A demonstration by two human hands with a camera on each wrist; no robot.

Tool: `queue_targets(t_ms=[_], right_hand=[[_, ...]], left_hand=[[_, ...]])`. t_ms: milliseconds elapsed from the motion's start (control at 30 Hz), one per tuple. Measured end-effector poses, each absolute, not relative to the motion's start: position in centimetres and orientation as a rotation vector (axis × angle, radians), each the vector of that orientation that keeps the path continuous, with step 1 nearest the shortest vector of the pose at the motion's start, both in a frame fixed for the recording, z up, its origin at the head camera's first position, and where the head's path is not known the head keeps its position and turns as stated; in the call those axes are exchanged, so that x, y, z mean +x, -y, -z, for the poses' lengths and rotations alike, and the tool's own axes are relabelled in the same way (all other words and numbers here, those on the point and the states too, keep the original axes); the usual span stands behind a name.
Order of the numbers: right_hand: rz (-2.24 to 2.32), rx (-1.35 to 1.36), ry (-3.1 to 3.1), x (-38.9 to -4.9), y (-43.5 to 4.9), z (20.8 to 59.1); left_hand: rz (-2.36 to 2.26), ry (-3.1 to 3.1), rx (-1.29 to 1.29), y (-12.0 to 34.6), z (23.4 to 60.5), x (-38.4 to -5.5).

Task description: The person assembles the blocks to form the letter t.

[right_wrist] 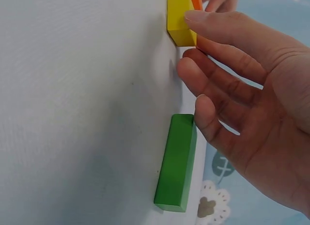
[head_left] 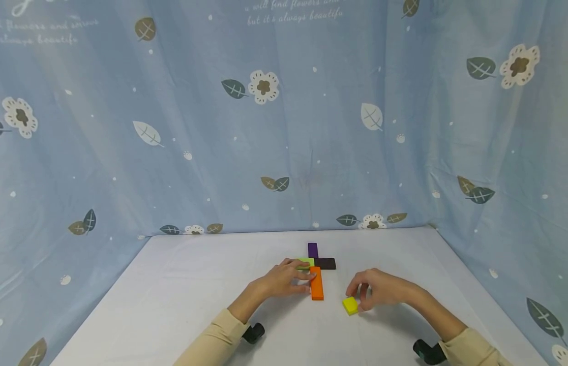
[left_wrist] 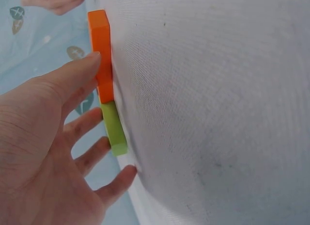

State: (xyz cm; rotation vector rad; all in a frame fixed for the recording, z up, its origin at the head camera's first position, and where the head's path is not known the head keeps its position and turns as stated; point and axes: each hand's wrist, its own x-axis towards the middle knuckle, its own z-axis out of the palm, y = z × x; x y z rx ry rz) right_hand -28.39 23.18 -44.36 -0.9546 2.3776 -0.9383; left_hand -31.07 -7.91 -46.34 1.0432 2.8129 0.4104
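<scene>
My left hand (head_left: pixel 288 278) has its fingers spread at an orange block (head_left: pixel 317 284) and a lime green block (head_left: pixel 305 264). In the left wrist view, the thumb rests against the orange block (left_wrist: pixel 100 55), with other fingers beside the lime block (left_wrist: pixel 114 130). To the right, my right hand (head_left: pixel 377 288) pinches a small yellow block (head_left: pixel 350 305) between thumb and index finger, low at the white tabletop. A dark green block (right_wrist: pixel 177 162) lies near that hand's other fingers in the right wrist view; the hand hides it in the head view.
Beyond the orange block lie a black block (head_left: pixel 325 264) and a purple block (head_left: pixel 313 250), close to the lime one. The white tabletop (head_left: pixel 174 290) meets a blue patterned curtain (head_left: pixel 311 152) at the back and sides. Black devices (head_left: pixel 253 333) hang at both wrists.
</scene>
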Motion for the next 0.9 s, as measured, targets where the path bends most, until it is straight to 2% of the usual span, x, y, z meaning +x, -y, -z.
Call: queue_targets(t_ms=[900], right_hand=[[0.892,-0.986,-2.434,-28.27,-23.22,44.74]], left_hand=[[-0.41,-2.823,1.05,7.85,46.2,-30.95]])
